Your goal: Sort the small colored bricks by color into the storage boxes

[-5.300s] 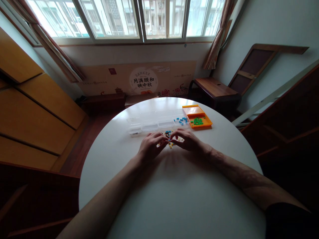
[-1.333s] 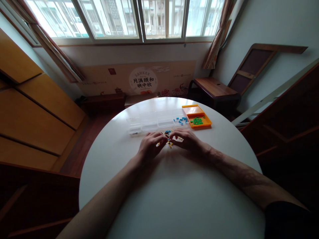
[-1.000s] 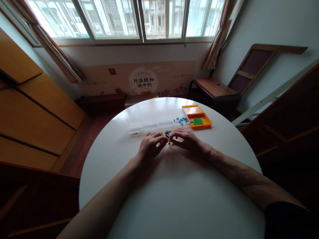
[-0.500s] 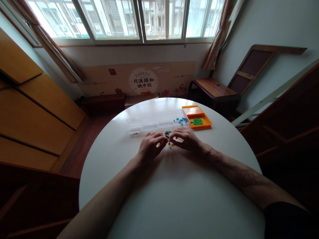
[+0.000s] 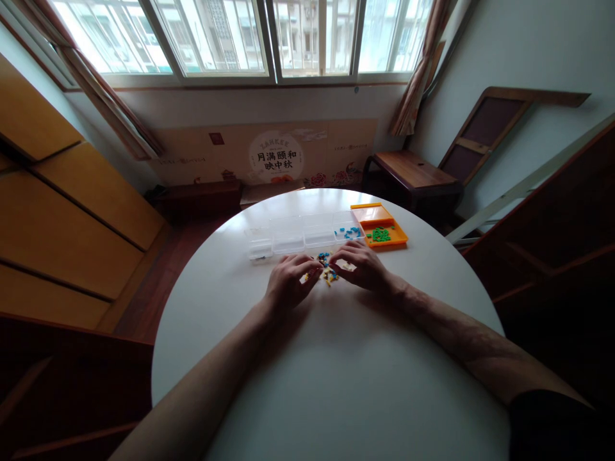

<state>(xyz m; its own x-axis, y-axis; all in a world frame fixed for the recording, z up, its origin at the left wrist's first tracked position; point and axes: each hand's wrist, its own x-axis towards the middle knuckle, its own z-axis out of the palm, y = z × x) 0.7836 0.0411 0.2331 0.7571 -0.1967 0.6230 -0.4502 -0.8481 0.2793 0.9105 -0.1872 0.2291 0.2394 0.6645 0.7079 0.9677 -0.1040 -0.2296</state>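
Observation:
A small pile of mixed pieces point(image 5: 330, 276), yellow, blue and dark, lies on the white table between my two hands. My left hand point(image 5: 294, 276) rests at the pile's left side, thumb and fingers closed together at the tips. On the other side my right hand point(image 5: 360, 262) is also closed in a pinch, its fingertips at the pile's edge. Whatever either pinch holds is too small to make out. Just beyond is a clear compartment box point(image 5: 288, 243), with blue pieces point(image 5: 353, 232) in its right-hand compartment.
An orange case point(image 5: 396, 241) with its lid raised holds green pieces point(image 5: 382, 235), right of the clear box. All of it stands on a round white table point(image 5: 327, 371). A wooden stool point(image 5: 418, 171) is past the table's far right edge, below the window.
My right hand has drawn slightly up and away from my left, so the fingertips are now apart. More of the pile shows between them. My left hand has barely moved.

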